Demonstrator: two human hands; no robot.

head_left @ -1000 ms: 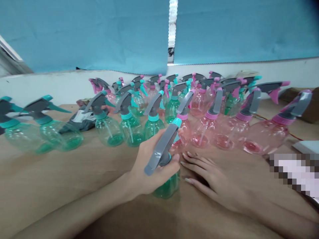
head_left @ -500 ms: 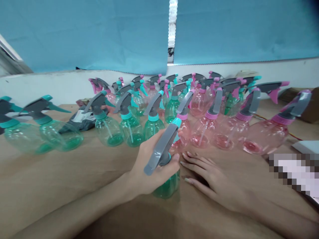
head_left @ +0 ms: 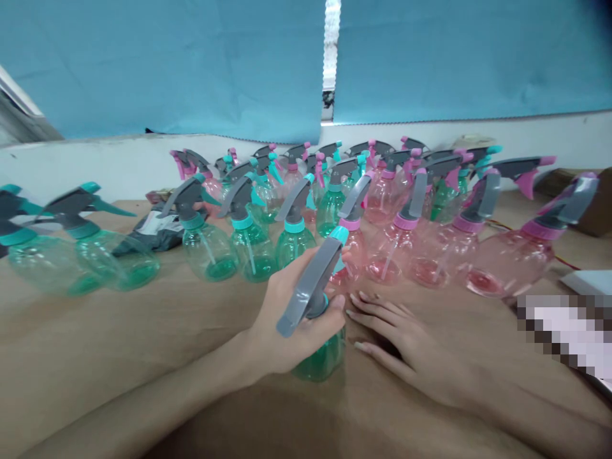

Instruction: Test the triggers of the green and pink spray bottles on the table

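Brown tabletop (head_left: 119,331), left hand (head_left: 280,319) gripping translucent green spray bottle (head_left: 321,360), grey-headed, turquoise-tipped; right hand (head_left: 406,338) splayed

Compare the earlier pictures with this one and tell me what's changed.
Nothing has visibly moved, been taken hold of or let go. The left hand still grips the green spray bottle, the right hand still rests on the table beside it, and the front row of bottles beyond stays put.
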